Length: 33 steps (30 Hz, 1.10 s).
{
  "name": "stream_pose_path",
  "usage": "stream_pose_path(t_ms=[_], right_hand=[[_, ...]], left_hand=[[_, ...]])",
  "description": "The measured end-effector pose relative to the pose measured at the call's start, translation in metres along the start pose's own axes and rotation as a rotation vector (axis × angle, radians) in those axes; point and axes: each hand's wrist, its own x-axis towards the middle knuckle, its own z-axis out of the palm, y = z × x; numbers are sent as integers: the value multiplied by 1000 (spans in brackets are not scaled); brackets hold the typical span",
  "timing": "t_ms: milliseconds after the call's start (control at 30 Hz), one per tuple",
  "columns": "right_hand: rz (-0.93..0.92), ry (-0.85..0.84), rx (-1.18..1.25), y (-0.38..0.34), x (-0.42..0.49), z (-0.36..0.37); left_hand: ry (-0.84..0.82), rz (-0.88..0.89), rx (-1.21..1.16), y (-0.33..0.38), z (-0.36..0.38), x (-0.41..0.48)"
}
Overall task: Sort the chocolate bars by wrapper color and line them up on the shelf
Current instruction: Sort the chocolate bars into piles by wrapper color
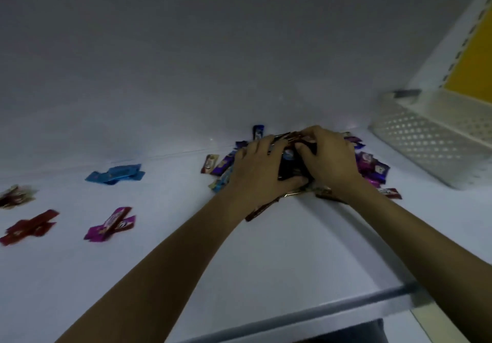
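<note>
A mixed pile of chocolate bars [372,165] in purple, blue, red and dark wrappers lies on the white shelf [266,249] at centre right. My left hand [259,167] and my right hand [330,156] are both on the pile, fingers curled around a dark-wrapped bundle of bars [291,165] between them. To the left lie small sorted groups: blue bars [115,174], magenta bars [110,225], red bars [29,227] and dark red and cream bars [16,196]. The image is blurred.
A white perforated basket [428,140] stands at the right on the shelf. Behind it are a slotted white upright [458,50] and a yellow panel [474,58]. The shelf's front edge [319,313] runs across the bottom.
</note>
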Motion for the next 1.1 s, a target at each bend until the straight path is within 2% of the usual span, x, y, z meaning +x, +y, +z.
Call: stream_pose_path(t_ms=[67, 133, 200, 267, 400, 500, 567, 667, 767, 900, 967, 1033, 1100], right_hand=[[46, 36, -32, 19, -3, -1], [90, 66, -47, 32, -9, 2], [132, 38, -38, 39, -15, 7], [136, 4, -43, 42, -16, 10], [128, 8, -43, 41, -15, 12], [150, 22, 3, 44, -15, 13], [146, 38, 23, 45, -15, 13], [144, 58, 27, 45, -15, 13], [142, 34, 18, 46, -15, 13], [128, 25, -2, 45, -16, 13], [118, 28, -2, 44, -17, 13], [107, 35, 7, 44, -18, 13], [86, 59, 10, 44, -19, 12]], left_hand=[[-98, 7, 73, 3, 5, 18], [-264, -20, 112, 2, 8, 35], [-409, -21, 136, -2, 12, 51], [-449, 26, 156, -4, 13, 65], [-337, 139, 189, -8, 21, 84], [-154, 296, 346, -15, 29, 86], [-97, 374, 433, -18, 29, 90], [-120, 492, 544, -19, 20, 93], [-102, 506, 600, -25, 11, 95], [-128, 583, 571, -21, 2, 99], [-184, 556, 567, -16, -5, 103], [-179, 403, 557, -20, -9, 108], [-140, 304, 407, -22, -20, 108]])
